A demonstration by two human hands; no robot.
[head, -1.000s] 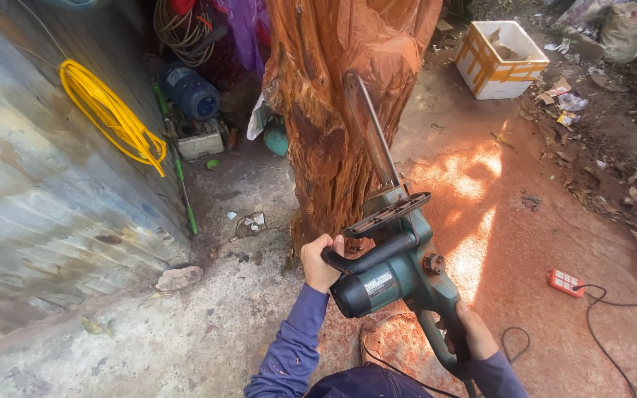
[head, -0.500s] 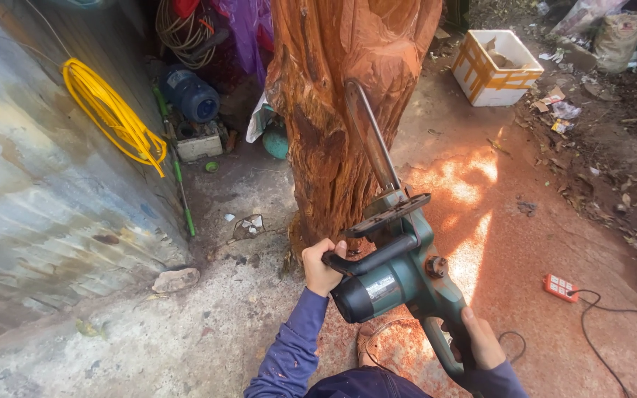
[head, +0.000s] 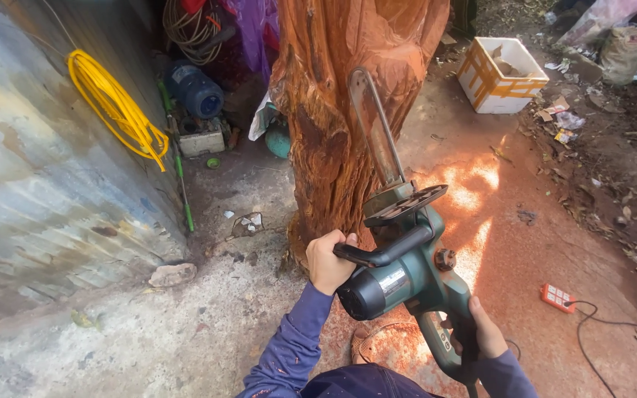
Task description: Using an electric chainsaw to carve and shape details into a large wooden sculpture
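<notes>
The fingers of the left hand [head: 327,262] are wrapped around the front handle of the green chainsaw [head: 407,273]; the right hand [head: 485,333] grips its rear handle. Its bar lies against the carved reddish trunk [head: 333,110].

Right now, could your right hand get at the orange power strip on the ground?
Probably not: the right hand grips the chainsaw rear handle, and the power strip lies apart on the ground, lower and further right.

Chainsaw [head: 407,273] bar now more upright along the carved trunk [head: 340,96], closer than before.
</notes>
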